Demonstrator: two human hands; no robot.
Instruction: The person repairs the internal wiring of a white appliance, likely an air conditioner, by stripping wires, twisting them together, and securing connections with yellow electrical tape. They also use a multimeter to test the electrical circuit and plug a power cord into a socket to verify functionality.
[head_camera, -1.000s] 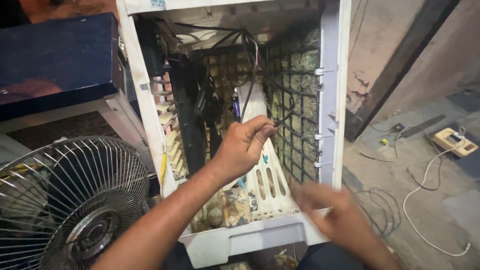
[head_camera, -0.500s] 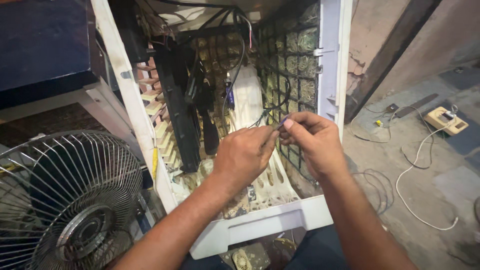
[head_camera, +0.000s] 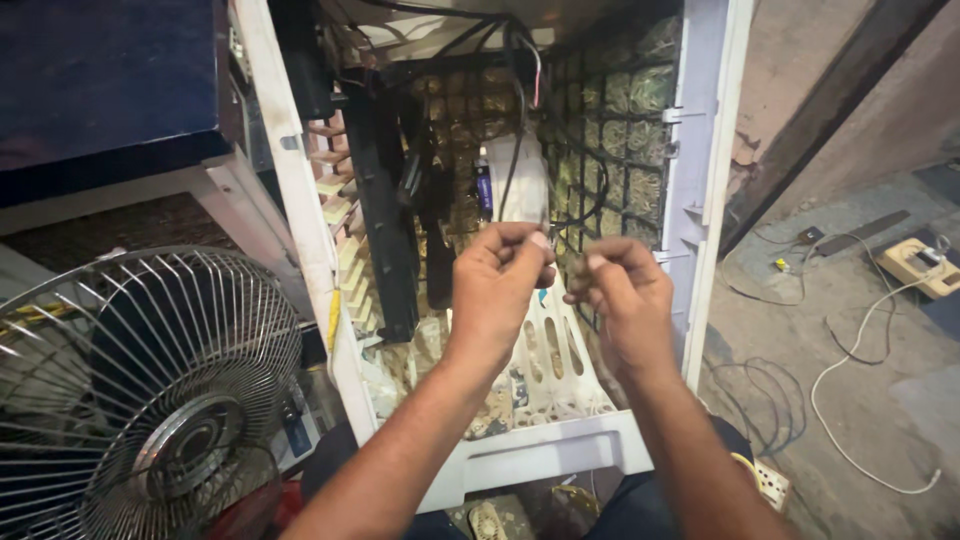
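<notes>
Both hands up in front of the opened white cooler casing (head_camera: 700, 180), and the left hand (head_camera: 497, 282) has thumb and forefinger pinched tight on the end of a thin black wire (head_camera: 512, 170) that runs upward from the pinch into the casing. Just to the right of that pinch, the right hand (head_camera: 618, 295) is curled with fingertips pressed together; what it nips is too small to make out, though it sits almost touching the left fingertips. Behind both grips, the dark mesh pad (head_camera: 620, 130) lines the casing wall. Below the hands lies the slotted white tray (head_camera: 555, 370). Far to the left of the grips stands a wire fan guard (head_camera: 140, 390), and off to the right a white cable (head_camera: 860, 330) trails over the floor
</notes>
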